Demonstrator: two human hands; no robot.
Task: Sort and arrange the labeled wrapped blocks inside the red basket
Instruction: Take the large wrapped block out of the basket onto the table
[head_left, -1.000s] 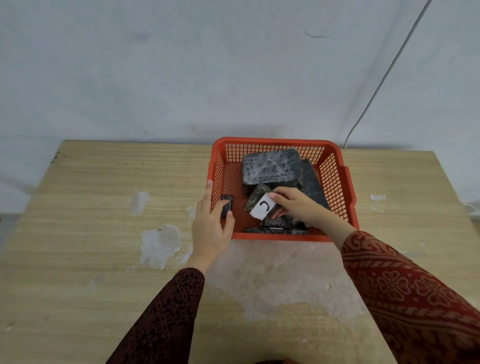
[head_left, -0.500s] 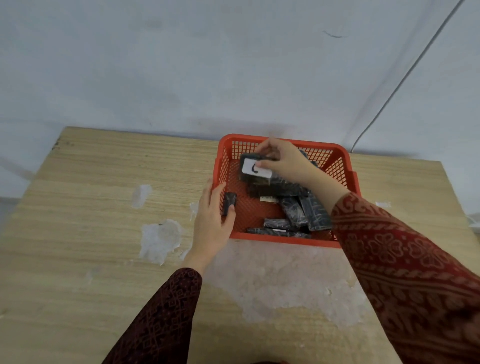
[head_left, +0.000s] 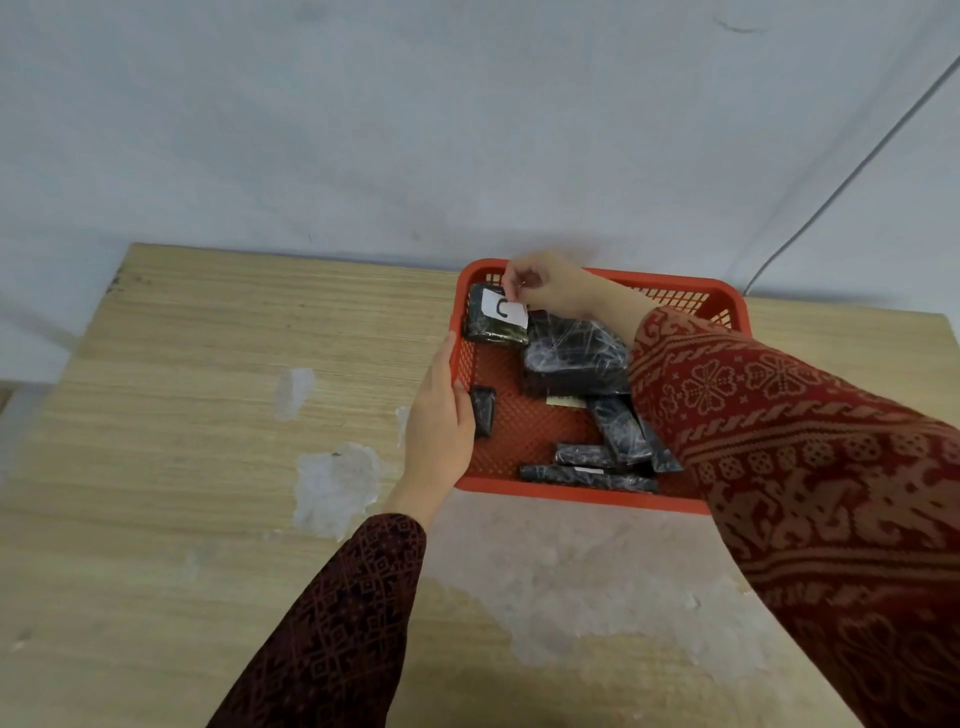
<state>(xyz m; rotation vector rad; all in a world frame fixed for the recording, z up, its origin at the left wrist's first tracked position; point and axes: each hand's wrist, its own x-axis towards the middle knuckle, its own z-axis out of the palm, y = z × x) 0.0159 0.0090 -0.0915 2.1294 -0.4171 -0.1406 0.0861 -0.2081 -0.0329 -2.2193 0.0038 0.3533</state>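
Your left hand (head_left: 441, 415) is resting against the left wall of the red basket (head_left: 724, 301), palm on the outside and thumb hooked over the rim, so the hand is clamped on the basket wall itself. Just inside that wall, touching your thumb, a small dark wrapped block (head_left: 483, 410) is lying on the mesh floor.

Your right hand (head_left: 545, 286) is reaching across to the far left corner of the basket, fingers curled loosely above the block labeled C (head_left: 496, 322). The fingertips are sitting right at the top edge of its white label (head_left: 504, 310) (whether they are pinching the label or only brushing it, I cannot tell). That block is lying in the far left corner, its label facing up and slightly tilted.

Beside it, toward the middle of the basket, a larger wrapped block (head_left: 576, 358) is lying with its shiny film catching the light, partly under your right sleeve (head_left: 779, 415). Near the front wall, several narrow wrapped blocks (head_left: 587, 475) are lying flat, some overlapping, and one long block (head_left: 618, 428) is angling over them from the middle.

The basket is sitting on the wooden table (head_left: 208, 415), close to its far edge, with pale worn patches (head_left: 335, 486) showing on the tabletop to the left of your left wrist.
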